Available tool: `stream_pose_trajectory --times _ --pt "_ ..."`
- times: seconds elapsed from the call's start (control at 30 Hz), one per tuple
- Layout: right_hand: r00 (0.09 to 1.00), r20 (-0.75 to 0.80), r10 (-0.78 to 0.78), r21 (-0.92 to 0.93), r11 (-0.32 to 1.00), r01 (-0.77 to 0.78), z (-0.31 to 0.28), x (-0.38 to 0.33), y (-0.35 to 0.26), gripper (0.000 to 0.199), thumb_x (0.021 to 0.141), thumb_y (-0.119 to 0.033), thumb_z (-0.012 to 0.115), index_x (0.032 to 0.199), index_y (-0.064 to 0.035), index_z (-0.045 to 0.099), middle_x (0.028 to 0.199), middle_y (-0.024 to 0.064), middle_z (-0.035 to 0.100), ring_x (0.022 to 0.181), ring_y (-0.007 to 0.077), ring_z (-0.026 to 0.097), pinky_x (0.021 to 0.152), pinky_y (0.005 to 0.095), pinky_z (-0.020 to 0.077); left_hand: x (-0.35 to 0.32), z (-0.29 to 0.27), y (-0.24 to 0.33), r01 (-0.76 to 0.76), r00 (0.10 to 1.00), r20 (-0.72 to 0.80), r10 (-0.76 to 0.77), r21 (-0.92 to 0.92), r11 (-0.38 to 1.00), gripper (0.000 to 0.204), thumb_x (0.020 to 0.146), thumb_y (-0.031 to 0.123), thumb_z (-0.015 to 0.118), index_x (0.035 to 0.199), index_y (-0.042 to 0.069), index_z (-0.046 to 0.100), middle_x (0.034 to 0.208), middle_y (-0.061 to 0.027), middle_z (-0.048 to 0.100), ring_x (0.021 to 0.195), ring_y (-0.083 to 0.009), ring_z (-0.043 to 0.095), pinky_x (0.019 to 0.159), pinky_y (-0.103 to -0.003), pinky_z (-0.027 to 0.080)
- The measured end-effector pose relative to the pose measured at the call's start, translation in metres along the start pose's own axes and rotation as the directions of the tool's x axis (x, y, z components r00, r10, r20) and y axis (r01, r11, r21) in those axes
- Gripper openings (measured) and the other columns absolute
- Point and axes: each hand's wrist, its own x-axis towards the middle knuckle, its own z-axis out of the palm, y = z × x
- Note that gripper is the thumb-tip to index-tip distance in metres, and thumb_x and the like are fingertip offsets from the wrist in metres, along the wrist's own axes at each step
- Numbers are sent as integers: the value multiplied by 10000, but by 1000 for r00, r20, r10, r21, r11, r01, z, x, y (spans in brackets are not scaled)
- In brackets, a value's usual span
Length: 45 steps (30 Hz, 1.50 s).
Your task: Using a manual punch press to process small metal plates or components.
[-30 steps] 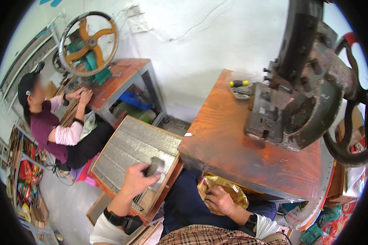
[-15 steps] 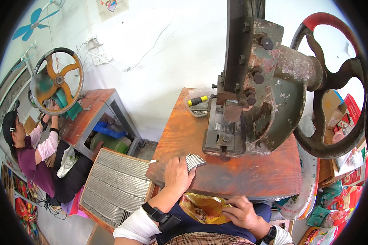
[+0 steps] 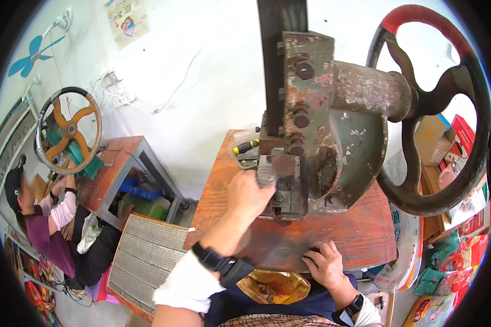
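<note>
My left hand (image 3: 247, 194) is closed on a small stack of thin grey metal strips (image 3: 265, 175), its end at the bed of a hand press (image 3: 311, 117). The press is old, green and rusty, with bolts down its side and a large spoked handwheel (image 3: 411, 158) to the right. A metal block sits under the ram, close to the strips. My right hand (image 3: 326, 265) rests at the front edge of the wooden bench (image 3: 223, 218), fingers bent and apart, holding nothing that I can see. Part of the strips is hidden by my left fingers.
Left of the bench lies a wooden tray (image 3: 126, 298) packed with rows of small metal pieces. A clear box (image 3: 238, 155) holds a yellow-and-black screwdriver (image 3: 246, 147). A yellow bag (image 3: 273, 287) hangs below the bench edge. Another person (image 3: 43, 229) works at a second press on the left.
My left hand has carried the metal strips from the bench's front left to the press bed. My right hand has moved up from over the yellow bag onto the bench edge. The view has shifted.
</note>
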Motion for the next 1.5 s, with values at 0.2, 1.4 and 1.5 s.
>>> stream_pose_trajectory --times 0.2,1.4,1.5 --pt "1000 -23 -14 -42 999 13 0 -2 -1 203 645 -73 731 826 -82 639 919 73 583 822 266 568 687 355 497 18 43 7 -181 970 -159 182 21 983 413 731 261 726 991 -45 626 906 -196 637 854 -306 626 790 -386 494" --pt "955 -216 204 110 977 -184 3 152 1 523 608 -219 834 1030 -13 604 1008 172 591 900 346 593 782 392 494 20 36 -26 -223 948 220 229 -50 974 458 883 156 476 1341 137 456 1423 -28 418 1317 -373 313 940 -765 171" --pt "888 -373 -270 -241 952 188 -88 147 -33 226 714 -44 733 915 1 641 962 139 630 869 256 611 679 323 500 20 31 -40 -199 956 221 195 -5 980 466 889 168 464 1353 141 435 1431 -21 404 1327 -375 302 934 -781 162"
